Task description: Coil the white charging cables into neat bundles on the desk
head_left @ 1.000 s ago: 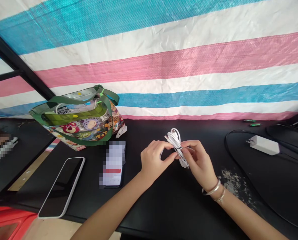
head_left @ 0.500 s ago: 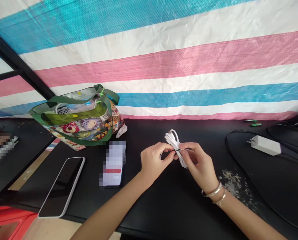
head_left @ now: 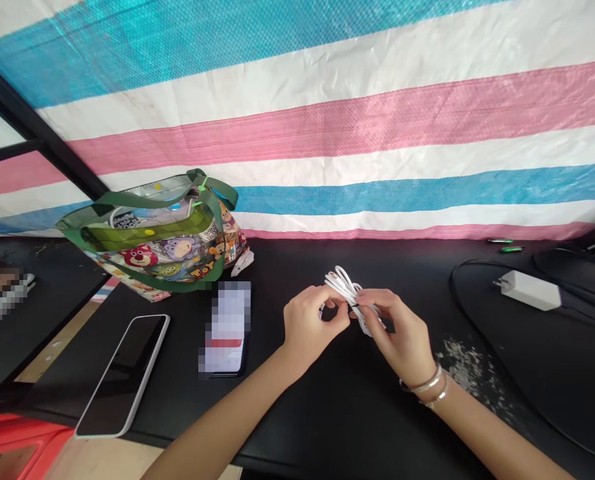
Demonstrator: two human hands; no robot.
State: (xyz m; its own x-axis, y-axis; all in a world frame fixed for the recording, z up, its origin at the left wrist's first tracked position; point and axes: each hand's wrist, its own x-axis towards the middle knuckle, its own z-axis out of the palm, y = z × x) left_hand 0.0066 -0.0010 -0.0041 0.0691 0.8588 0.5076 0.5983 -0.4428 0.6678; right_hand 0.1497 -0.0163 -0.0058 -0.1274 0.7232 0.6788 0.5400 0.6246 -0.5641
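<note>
Two-handed work here: the left hand (head_left: 311, 321) curls thumb and forefinger into a ring, pinching the bundled white cable (head_left: 344, 287) beside its dark tie (head_left: 355, 306); the right hand (head_left: 403, 337), bracelets (head_left: 430, 383) at the wrist, pinches from the other side, knuckles bent. Both forearms (head_left: 232, 410) slant in from below, and there's the cable, between the hands over the black tabletop (head_left: 347, 420).

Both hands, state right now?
Left hand: fingertips closed beside the cable; exactly what they pinch can't be told.
Right hand: closed, holding the cable.
</note>
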